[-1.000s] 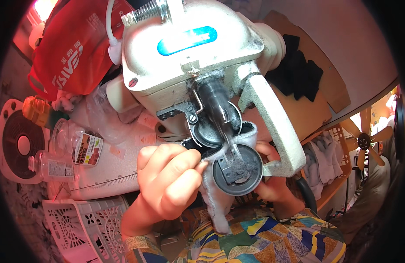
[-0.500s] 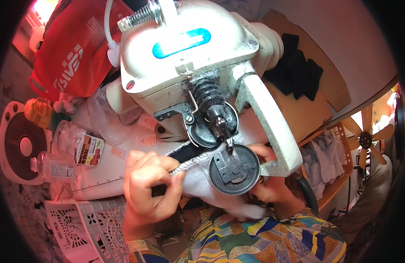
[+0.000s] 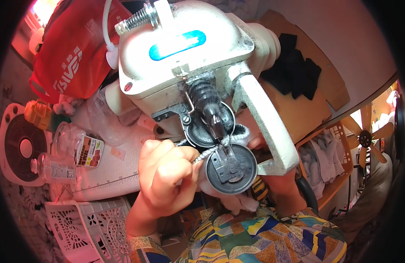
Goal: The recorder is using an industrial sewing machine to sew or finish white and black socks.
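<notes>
A cream sewing machine point(image 3: 185, 39) with two dark toothed discs fills the middle. Between its upper disc point(image 3: 202, 131) and lower disc point(image 3: 232, 168), the dark-lined edge of a light grey fabric piece point(image 3: 242, 204) passes under the blurred needle mechanism point(image 3: 213, 114). My left hand point(image 3: 169, 177) is closed, pinching the whitish stitched edge just left of the lower disc. Over on the other side, my right hand point(image 3: 257, 143) is close to the fabric edge. The machine's curved arm and lower disc hide most of its fingers, so its grip does not show.
A curved machine arm point(image 3: 274, 131) stands in front of my right hand. Left are clear plastic jars point(image 3: 57, 168), a round-grilled fan point(image 3: 25, 147), a red bag point(image 3: 75, 52) and a white basket point(image 3: 86, 228). Black fabric pieces point(image 3: 296, 65) lie on cardboard at the right; an orange crate point(image 3: 329, 162) holds light fabric.
My left hand has moved right, closer to the discs, with the fabric edge. More edge now shows beyond the needle. My right hand has shifted up and is more hidden behind the machine arm.
</notes>
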